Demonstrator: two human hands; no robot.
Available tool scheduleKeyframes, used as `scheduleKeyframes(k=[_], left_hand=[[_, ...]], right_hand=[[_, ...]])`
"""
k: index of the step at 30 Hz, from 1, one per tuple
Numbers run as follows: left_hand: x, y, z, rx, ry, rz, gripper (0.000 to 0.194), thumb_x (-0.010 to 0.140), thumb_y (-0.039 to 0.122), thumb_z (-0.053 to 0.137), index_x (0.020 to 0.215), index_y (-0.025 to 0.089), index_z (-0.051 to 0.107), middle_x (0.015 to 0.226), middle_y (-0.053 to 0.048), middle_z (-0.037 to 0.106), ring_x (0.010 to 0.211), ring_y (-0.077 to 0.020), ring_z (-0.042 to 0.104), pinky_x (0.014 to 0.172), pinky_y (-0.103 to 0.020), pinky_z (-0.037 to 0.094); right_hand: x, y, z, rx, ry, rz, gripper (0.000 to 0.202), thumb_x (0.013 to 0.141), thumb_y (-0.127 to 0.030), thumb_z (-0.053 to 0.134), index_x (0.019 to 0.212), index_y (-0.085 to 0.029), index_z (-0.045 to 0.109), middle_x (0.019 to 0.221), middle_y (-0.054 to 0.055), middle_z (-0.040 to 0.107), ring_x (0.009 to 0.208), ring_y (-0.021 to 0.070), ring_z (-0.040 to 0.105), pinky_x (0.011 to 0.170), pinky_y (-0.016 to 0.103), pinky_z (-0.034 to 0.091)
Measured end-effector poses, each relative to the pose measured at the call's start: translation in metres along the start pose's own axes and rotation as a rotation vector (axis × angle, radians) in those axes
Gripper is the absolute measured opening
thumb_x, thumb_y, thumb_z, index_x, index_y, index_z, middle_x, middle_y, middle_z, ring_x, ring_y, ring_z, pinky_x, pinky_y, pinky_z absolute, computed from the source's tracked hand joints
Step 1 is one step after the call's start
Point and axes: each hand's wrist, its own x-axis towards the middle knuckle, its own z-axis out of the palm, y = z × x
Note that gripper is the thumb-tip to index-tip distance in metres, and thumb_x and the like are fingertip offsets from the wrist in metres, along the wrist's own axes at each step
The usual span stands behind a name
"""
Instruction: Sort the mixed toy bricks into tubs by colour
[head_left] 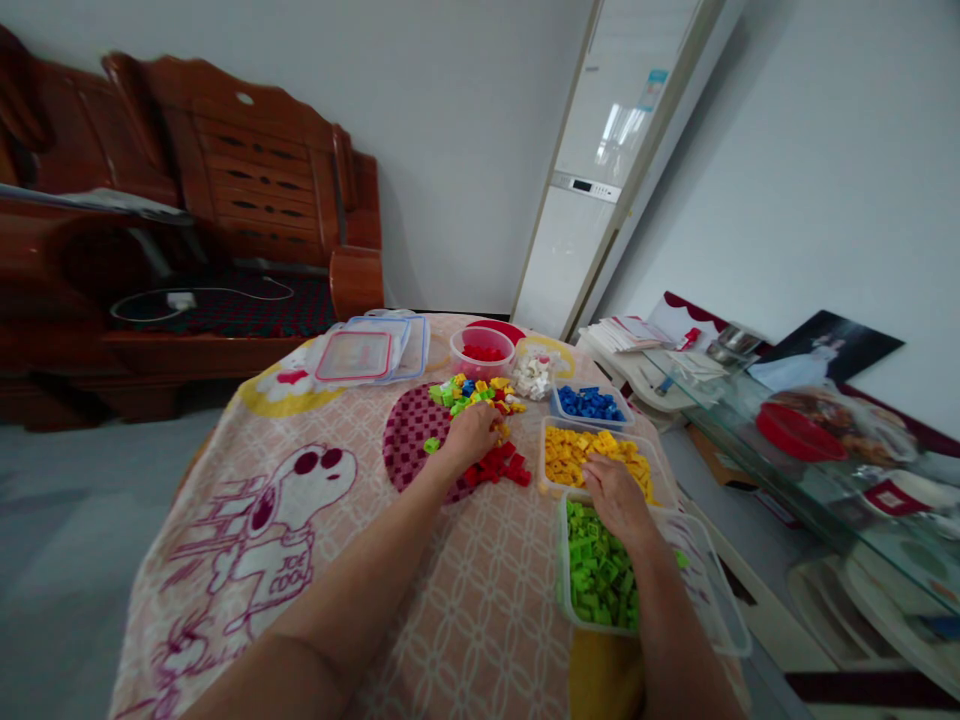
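While the left hand [472, 435] curls over the mixed blocks [451, 391] by the checked circle [409, 440], just beside the red blocks [504, 465], the right hand [616, 494] bends its fingers over the yellow blocks [564, 452] in a box [542, 468] between the blue blocks [589, 402] and green blocks [596, 570]. Whether either pinches a block, I cannot tell.

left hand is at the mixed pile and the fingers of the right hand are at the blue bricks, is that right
Not quite: the head view shows the fingers of the right hand at the yellow bricks, not the blue bricks. The left hand is at the mixed pile, as you say.
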Motion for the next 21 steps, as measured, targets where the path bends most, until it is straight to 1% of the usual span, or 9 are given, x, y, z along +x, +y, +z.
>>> scheduleKeyframes(k=[2, 4, 7, 11, 15, 18, 21], left_hand=[[-0.001, 0.000, -0.001, 0.071, -0.059, 0.003, 0.024, 0.078, 0.017, 0.059, 0.100, 0.017, 0.070, 0.104, -0.008, 0.068, 0.098, -0.0206, 0.063, 0.086, -0.030, 0.049], [-0.001, 0.002, -0.001, 0.122, -0.086, 0.023, 0.024, 0.078, 0.017, 0.058, 0.099, 0.017, 0.070, 0.103, -0.009, 0.067, 0.098, -0.0212, 0.062, 0.085, -0.030, 0.049], [-0.001, 0.003, -0.001, 0.155, -0.098, 0.033, 0.023, 0.078, 0.015, 0.056, 0.096, 0.016, 0.070, 0.102, -0.009, 0.067, 0.096, -0.0210, 0.062, 0.082, -0.029, 0.048], [-0.002, 0.003, -0.004, 0.141, -0.099, 0.022, 0.018, 0.075, 0.012, 0.057, 0.087, 0.015, 0.070, 0.096, -0.009, 0.067, 0.091, -0.0193, 0.062, 0.078, -0.026, 0.047], [-0.003, 0.005, -0.011, 0.040, -0.068, 0.021, 0.011, 0.074, 0.014, 0.059, 0.079, 0.015, 0.069, 0.085, -0.007, 0.069, 0.082, -0.0174, 0.062, 0.073, -0.025, 0.046], [-0.002, 0.008, -0.015, -0.104, -0.023, 0.045, 0.009, 0.075, 0.016, 0.061, 0.077, 0.015, 0.069, 0.078, -0.004, 0.070, 0.073, -0.0152, 0.062, 0.069, -0.024, 0.045], [0.000, 0.014, -0.013, -0.280, 0.027, 0.087, 0.007, 0.075, 0.016, 0.062, 0.078, 0.014, 0.069, 0.074, -0.002, 0.070, 0.068, -0.0130, 0.061, 0.064, -0.022, 0.043]], right_hand=[[0.000, -0.001, -0.001, 0.004, -0.009, 0.005, 0.034, 0.094, -0.022, 0.040, 0.096, -0.015, 0.074, 0.116, 0.014, 0.068, 0.110, 0.0231, 0.060, 0.101, 0.037, 0.043], [0.000, -0.001, -0.002, 0.007, -0.018, 0.003, 0.035, 0.094, -0.022, 0.040, 0.097, -0.014, 0.073, 0.117, 0.015, 0.068, 0.111, 0.0234, 0.060, 0.101, 0.037, 0.043], [0.001, -0.001, -0.003, 0.009, -0.024, 0.009, 0.034, 0.094, -0.022, 0.040, 0.097, -0.013, 0.073, 0.118, 0.015, 0.067, 0.111, 0.0232, 0.060, 0.102, 0.036, 0.042], [0.000, 0.000, -0.002, -0.001, -0.029, 0.011, 0.033, 0.094, -0.022, 0.041, 0.097, -0.014, 0.073, 0.117, 0.013, 0.068, 0.110, 0.0222, 0.060, 0.102, 0.035, 0.042], [0.000, 0.001, 0.000, -0.001, -0.026, -0.003, 0.035, 0.095, -0.023, 0.039, 0.097, -0.014, 0.073, 0.116, 0.012, 0.068, 0.110, 0.0222, 0.060, 0.103, 0.035, 0.041], [0.001, 0.001, 0.000, 0.004, -0.034, 0.004, 0.034, 0.095, -0.022, 0.039, 0.097, -0.016, 0.072, 0.115, 0.011, 0.068, 0.110, 0.0217, 0.060, 0.102, 0.034, 0.041], [0.001, 0.000, -0.001, 0.008, -0.043, 0.005, 0.033, 0.094, -0.022, 0.040, 0.093, -0.016, 0.072, 0.113, 0.011, 0.069, 0.107, 0.0214, 0.060, 0.100, 0.034, 0.042]])
